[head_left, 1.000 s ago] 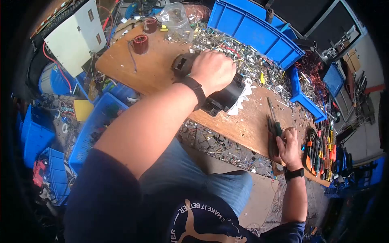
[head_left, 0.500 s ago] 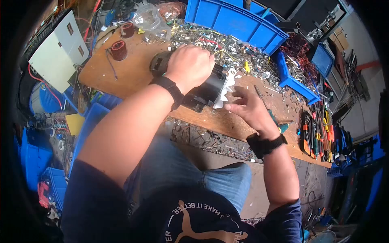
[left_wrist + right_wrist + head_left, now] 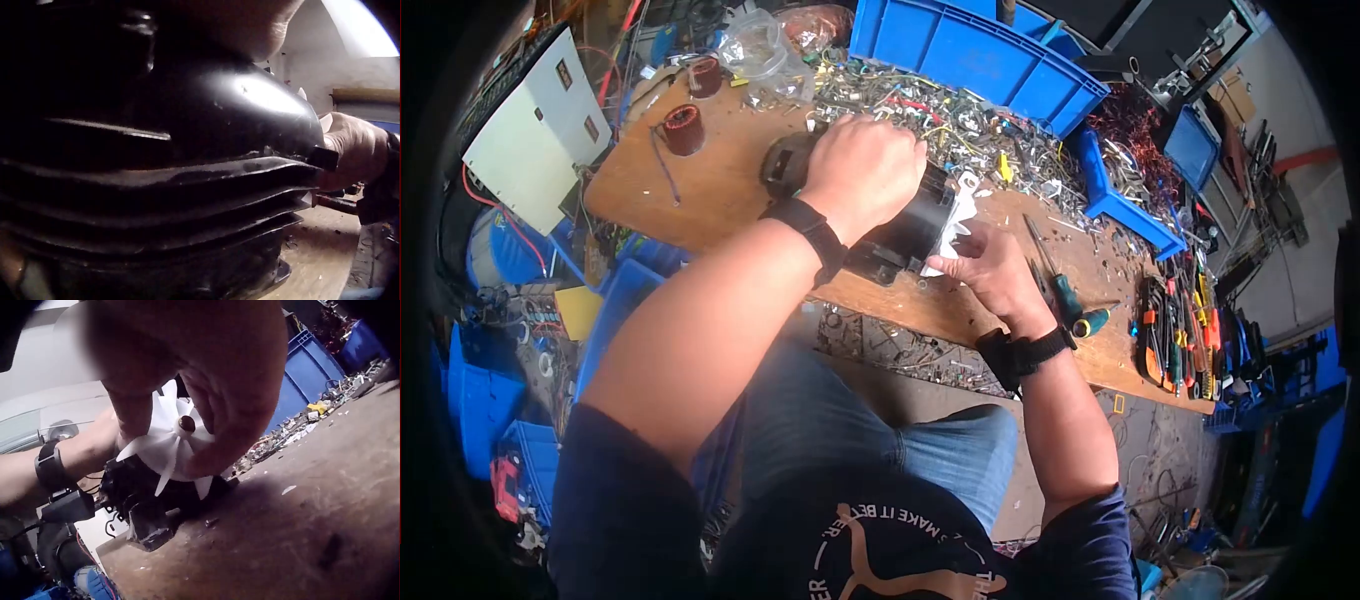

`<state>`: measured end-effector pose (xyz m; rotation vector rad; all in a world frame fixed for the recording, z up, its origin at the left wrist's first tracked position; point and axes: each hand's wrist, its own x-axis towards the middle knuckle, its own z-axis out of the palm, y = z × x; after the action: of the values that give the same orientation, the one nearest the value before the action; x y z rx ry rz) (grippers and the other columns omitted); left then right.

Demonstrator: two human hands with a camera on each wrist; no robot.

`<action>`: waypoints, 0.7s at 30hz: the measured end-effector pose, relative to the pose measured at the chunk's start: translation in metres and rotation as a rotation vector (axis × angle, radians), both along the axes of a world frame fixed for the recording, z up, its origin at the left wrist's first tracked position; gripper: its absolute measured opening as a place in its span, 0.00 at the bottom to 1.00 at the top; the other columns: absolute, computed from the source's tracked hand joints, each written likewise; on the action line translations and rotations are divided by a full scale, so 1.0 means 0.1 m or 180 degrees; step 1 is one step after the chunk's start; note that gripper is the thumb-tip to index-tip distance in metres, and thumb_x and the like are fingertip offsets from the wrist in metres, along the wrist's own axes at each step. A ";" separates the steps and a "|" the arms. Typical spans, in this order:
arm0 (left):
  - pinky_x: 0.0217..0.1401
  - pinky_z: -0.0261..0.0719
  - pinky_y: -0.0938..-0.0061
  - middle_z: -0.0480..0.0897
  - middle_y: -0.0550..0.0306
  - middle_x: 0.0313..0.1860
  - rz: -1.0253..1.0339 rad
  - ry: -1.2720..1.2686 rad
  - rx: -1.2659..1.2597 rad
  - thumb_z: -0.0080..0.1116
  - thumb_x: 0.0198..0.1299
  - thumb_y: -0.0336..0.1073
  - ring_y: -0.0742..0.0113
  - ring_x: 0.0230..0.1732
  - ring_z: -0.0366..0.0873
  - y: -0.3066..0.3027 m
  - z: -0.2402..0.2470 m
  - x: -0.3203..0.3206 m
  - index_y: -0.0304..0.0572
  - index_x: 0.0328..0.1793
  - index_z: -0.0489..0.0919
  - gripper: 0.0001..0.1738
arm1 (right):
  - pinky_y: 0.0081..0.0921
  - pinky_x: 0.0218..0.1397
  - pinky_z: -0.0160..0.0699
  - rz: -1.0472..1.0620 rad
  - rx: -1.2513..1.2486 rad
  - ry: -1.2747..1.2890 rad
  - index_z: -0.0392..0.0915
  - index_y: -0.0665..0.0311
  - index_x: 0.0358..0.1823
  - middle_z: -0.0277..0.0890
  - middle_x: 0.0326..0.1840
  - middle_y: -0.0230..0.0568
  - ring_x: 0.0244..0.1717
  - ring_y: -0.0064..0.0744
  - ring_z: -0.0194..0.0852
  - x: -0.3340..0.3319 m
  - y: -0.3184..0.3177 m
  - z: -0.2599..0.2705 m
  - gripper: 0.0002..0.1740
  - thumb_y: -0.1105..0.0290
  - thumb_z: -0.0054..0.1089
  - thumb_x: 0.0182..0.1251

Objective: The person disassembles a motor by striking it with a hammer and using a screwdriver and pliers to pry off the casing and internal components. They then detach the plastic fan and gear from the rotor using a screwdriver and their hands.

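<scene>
A black ribbed electric motor (image 3: 900, 235) lies on its side on the wooden bench (image 3: 730, 190). My left hand (image 3: 865, 168) grips its housing from above; in the left wrist view the housing (image 3: 187, 187) fills the frame. On the motor's right end sits a white plastic fan (image 3: 956, 215). My right hand (image 3: 982, 262) holds that fan, with fingers (image 3: 237, 419) curled round the blades (image 3: 172, 440). The fan's hub shows between them. My right hand (image 3: 353, 150) is visible beyond the motor end.
Two screwdrivers (image 3: 1055, 280) lie on the bench right of my right hand. Hand tools (image 3: 1180, 330) line the right end. Metal scrap (image 3: 960, 120), blue bins (image 3: 980, 60), copper coils (image 3: 683, 128) and a plastic jar (image 3: 755, 45) crowd the far side.
My right hand let go of a screwdriver near the bench's right end, moved left and took hold of the white fan. My left hand has stayed on the motor.
</scene>
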<state>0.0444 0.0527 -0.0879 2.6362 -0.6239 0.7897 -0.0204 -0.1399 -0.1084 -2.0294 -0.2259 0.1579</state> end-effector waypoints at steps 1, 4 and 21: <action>0.53 0.76 0.55 0.84 0.42 0.32 0.0014 0.0006 0.0013 0.46 0.67 0.41 0.45 0.40 0.81 0.00 0.00 0.00 0.35 0.29 0.83 0.21 | 0.22 0.35 0.78 -0.0005 0.0060 0.0217 0.79 0.73 0.47 0.82 0.35 0.37 0.32 0.21 0.75 0.02 -0.02 0.03 0.23 0.66 0.76 0.55; 0.53 0.76 0.55 0.84 0.42 0.32 0.0013 0.0125 0.0018 0.47 0.67 0.41 0.44 0.40 0.81 0.00 0.02 -0.02 0.35 0.30 0.84 0.21 | 0.19 0.28 0.75 -0.0045 0.0237 0.0602 0.80 0.73 0.44 0.82 0.32 0.35 0.26 0.18 0.73 0.07 -0.07 0.02 0.22 0.64 0.76 0.56; 0.52 0.76 0.56 0.84 0.43 0.32 -0.0041 -0.0029 -0.0062 0.46 0.66 0.40 0.46 0.39 0.81 0.01 0.03 -0.02 0.36 0.28 0.83 0.20 | 0.22 0.39 0.81 -0.0003 0.0625 0.0648 0.77 0.76 0.50 0.81 0.40 0.39 0.36 0.25 0.78 -0.04 -0.01 0.04 0.25 0.63 0.73 0.60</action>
<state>0.0427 0.0536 -0.0853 2.6099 -0.6320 0.8005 -0.0249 -0.1410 -0.1046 -1.8040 -0.1077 0.3273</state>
